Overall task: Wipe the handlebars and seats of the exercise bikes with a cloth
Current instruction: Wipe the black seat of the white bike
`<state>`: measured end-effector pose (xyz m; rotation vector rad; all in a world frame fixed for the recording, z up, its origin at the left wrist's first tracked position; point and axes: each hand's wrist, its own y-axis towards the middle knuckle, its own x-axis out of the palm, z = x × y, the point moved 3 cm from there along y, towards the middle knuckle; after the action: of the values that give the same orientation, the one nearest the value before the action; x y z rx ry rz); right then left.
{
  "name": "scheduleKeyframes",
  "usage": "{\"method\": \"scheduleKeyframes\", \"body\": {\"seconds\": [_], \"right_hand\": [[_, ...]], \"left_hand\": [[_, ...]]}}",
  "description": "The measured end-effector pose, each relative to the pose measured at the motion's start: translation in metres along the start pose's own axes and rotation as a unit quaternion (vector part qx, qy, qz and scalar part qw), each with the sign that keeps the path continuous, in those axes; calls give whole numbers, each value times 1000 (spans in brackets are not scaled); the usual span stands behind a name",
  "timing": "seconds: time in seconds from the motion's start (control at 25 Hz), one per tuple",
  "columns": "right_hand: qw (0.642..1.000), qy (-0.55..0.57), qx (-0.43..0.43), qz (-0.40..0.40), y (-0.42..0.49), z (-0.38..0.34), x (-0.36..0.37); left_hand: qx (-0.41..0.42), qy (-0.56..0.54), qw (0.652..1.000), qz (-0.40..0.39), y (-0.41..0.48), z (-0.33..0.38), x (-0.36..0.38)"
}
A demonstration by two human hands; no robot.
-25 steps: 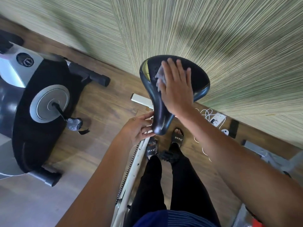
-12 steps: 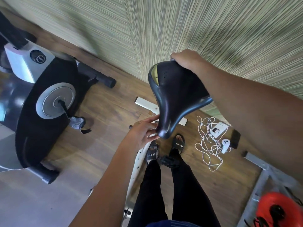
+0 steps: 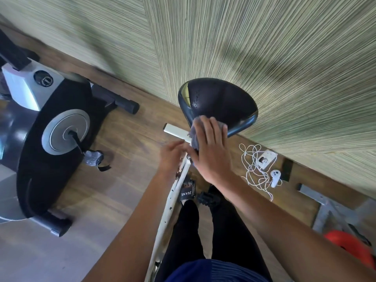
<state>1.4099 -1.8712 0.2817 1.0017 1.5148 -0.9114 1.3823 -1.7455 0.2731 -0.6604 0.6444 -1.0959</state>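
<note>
Right hand [image 3: 209,151] pressing a grey cloth [image 3: 195,135] flat-fingered against the narrow nose of the black seat [image 3: 219,102], left hand [image 3: 173,155] hovering beside it (blurred, loosely released, grasping nothing), second bike [image 3: 50,139] standing well apart.

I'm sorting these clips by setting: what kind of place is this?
Probably a home workout corner or small gym. A hand wipes a bike seat with a cloth, a second exercise bike stands beside it, and a power strip lies on the wood floor.
</note>
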Motion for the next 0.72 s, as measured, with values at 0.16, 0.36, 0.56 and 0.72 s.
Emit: {"method": "scheduleKeyframes", "body": {"seconds": [0.16,0.36,0.56,0.72], "right_hand": [[985,171,-7,-26,1,2,-17],[836,434,268,199,22,81,-52],[914,323,217,113,78,106,-30],[928,259,248,99,88,110,-16]], "left_hand": [[392,121,884,222,-38,40,7],[558,410,721,37,-28,39,67],[535,600,591,61,-14,3,78],[489,579,640,128,20,50,90]]}}
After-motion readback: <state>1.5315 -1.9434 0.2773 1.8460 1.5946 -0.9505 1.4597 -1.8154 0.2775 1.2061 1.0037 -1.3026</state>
